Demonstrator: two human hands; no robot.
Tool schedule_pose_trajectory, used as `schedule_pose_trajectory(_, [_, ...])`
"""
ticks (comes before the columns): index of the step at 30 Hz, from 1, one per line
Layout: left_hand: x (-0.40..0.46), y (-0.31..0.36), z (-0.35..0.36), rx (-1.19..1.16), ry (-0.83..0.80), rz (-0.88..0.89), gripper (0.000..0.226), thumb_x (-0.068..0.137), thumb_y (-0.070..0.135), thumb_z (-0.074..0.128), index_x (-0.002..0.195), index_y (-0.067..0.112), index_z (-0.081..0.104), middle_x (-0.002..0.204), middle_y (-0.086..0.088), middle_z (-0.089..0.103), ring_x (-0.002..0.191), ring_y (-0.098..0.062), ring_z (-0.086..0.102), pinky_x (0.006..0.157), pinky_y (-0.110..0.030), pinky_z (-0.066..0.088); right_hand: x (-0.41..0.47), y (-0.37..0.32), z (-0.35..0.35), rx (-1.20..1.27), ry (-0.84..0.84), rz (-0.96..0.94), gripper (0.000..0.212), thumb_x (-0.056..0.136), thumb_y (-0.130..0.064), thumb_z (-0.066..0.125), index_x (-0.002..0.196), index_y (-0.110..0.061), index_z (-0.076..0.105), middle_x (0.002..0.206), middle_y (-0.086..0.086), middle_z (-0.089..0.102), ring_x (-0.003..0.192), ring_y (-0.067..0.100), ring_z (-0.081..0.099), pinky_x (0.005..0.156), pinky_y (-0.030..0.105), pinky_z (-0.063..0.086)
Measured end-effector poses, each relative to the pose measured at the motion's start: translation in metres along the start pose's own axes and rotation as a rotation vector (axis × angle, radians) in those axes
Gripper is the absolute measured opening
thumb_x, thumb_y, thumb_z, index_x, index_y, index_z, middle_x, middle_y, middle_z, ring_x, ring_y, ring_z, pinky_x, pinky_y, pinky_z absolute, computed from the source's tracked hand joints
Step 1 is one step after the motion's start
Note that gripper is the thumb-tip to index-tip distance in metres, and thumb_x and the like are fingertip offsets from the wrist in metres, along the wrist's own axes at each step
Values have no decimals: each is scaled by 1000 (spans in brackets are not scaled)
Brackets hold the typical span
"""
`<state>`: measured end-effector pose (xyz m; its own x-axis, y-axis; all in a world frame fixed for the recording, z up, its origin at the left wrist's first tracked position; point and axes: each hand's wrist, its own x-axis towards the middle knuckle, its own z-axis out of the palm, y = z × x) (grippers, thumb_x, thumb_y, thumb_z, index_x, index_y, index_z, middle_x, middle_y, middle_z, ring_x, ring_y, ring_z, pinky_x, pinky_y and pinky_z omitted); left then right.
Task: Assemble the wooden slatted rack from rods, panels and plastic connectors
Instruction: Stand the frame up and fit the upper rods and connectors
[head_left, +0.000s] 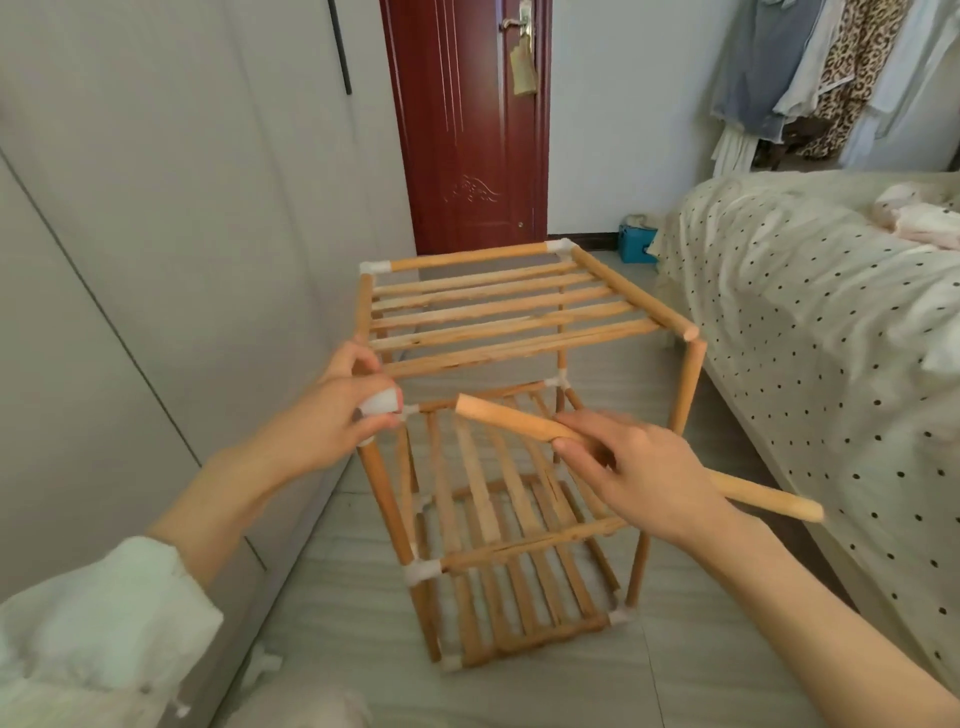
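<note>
While the rack (498, 415) stands at the centre of the frame on the pale floor (332, 597), I see my left hand (337, 415) reaching in from the lower left, wrist level, fingers curled round a white plastic connector (382, 401) at the rack's near left corner post. My right hand (639, 467) comes in from the lower right, palm down, pinching a loose wooden rod (519, 418) that slants across the middle of the frame, its upper end near the connector but apart from it. At right lies a dotted bed (805, 322); a red door (467, 124) stands behind.
</note>
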<state>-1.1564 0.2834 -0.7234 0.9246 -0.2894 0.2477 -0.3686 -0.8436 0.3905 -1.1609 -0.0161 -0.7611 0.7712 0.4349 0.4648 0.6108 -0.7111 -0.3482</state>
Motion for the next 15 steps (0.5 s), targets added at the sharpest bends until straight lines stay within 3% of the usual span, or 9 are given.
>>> schedule_pose_trajectory(2, [-5, -3, 1, -46, 60, -25, 27, 87, 12, 63, 80, 36, 53, 113, -1, 32, 114, -11, 31, 93, -11, 26, 11, -15, 4, -48, -17, -12, 53, 89, -64, 25, 118, -34, 58, 81, -16, 57, 75, 15, 63, 62, 34, 50])
schedule_pose_trajectory(4, [-8, -4, 1, -82, 64, -34, 22, 88, 9, 62, 84, 31, 57, 114, 0, 32, 113, -9, 31, 86, -5, 30, 25, -27, 4, -102, -82, -33, 42, 92, -58, 32, 115, -34, 58, 77, -14, 54, 76, 18, 63, 66, 34, 50])
schedule_pose_trajectory(6, [-9, -10, -2, -118, 56, -31, 18, 88, 7, 61, 89, 25, 60, 116, -2, 36, 119, -7, 29, 88, -5, 34, 38, -39, 4, -137, -137, -70, 35, 94, -53, 35, 111, -34, 58, 72, -14, 51, 73, 17, 60, 66, 33, 50])
schedule_pose_trajectory(10, [-13, -28, -11, -197, 40, 12, 42, 87, 3, 62, 75, 44, 60, 119, -1, 41, 124, 2, 25, 89, 7, 19, 60, -53, 5, -218, -181, -111, 39, 94, -55, 32, 118, -36, 57, 83, -8, 64, 78, 16, 62, 70, 34, 52])
schedule_pose_trajectory(12, [-15, -37, -15, -227, 22, 20, 44, 87, 8, 63, 79, 51, 60, 120, 7, 42, 135, 0, 15, 105, -2, 11, 67, -59, 8, -271, -184, -138, 41, 94, -56, 29, 115, -35, 57, 82, -8, 63, 77, 17, 62, 69, 35, 52])
schedule_pose_trajectory(15, [-16, -42, -18, -245, 9, 32, 26, 85, 15, 64, 78, 40, 61, 122, 9, 42, 137, -1, 10, 117, -25, 4, 76, -69, 15, -337, -163, -183, 40, 95, -56, 28, 109, -32, 56, 83, -7, 61, 78, 19, 61, 67, 33, 50])
